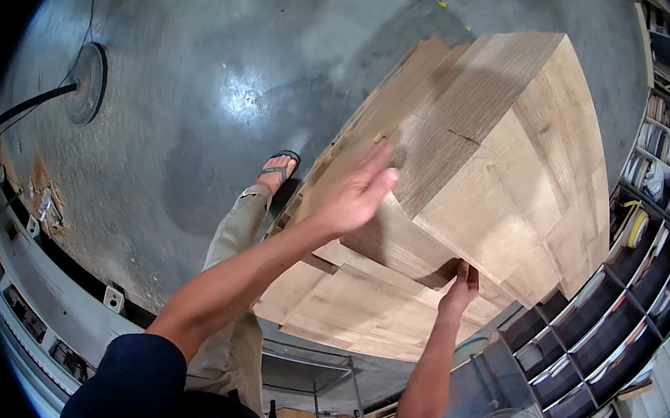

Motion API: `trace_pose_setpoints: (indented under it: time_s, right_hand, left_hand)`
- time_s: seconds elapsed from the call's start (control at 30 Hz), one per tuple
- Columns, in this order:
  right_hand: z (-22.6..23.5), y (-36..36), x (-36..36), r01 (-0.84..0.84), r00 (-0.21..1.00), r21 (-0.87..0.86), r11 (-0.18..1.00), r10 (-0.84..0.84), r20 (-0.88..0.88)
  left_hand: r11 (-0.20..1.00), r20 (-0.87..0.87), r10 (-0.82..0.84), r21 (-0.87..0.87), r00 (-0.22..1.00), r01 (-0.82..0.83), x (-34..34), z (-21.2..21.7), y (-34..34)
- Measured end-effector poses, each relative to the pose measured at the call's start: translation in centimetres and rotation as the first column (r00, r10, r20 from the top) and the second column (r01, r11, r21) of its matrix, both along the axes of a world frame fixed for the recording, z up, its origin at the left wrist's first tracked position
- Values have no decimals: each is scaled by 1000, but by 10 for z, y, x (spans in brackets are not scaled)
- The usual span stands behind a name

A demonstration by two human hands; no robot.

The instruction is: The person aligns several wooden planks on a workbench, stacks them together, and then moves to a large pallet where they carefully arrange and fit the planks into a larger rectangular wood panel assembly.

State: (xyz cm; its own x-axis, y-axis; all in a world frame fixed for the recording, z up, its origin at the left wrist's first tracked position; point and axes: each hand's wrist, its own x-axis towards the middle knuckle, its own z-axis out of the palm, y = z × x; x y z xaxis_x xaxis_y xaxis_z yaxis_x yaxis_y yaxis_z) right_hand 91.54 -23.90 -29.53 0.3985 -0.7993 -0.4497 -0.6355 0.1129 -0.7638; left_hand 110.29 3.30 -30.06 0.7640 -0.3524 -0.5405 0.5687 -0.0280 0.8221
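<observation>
A tall stack of wood-grain panels (503, 193) stands in front of me, some pale and some darker brown, with uneven edges. My left hand (362, 193) is at the stack's left side, its fingers stretched out flat and slightly blurred. Whether its palm touches the wood I cannot tell. Lower on the near side, my right hand (459, 287) has its fingers curled at the edge of a wood-grain board (402, 239) near the top. Part of that board's outline blends into the panels around it.
Dark rack compartments (597, 337) with several rolls of edging strip curve along the right. A round metal base (87, 84) with a black pole stands at the upper left. A metal machine frame (63, 316) runs along the left. My sandalled foot (279, 170) is beside the stack.
</observation>
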Motion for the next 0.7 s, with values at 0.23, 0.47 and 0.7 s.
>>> trace_pose_setpoints:
  time_s: [0.23, 0.47, 0.7]
  right_hand:
    - [66, 68, 34, 333, 897, 279, 901, -394, 202]
    - [77, 87, 84, 255, 813, 683, 684, -534, 232]
    - [77, 93, 110, 318, 788, 688, 653, -586, 192]
  left_hand:
    - [987, 276, -149, -9, 950, 158, 73, 39, -39]
    - [982, 169, 186, -65, 968, -177, 162, 18, -87]
    - [967, 273, 230, 47, 934, -251, 151, 11, -126]
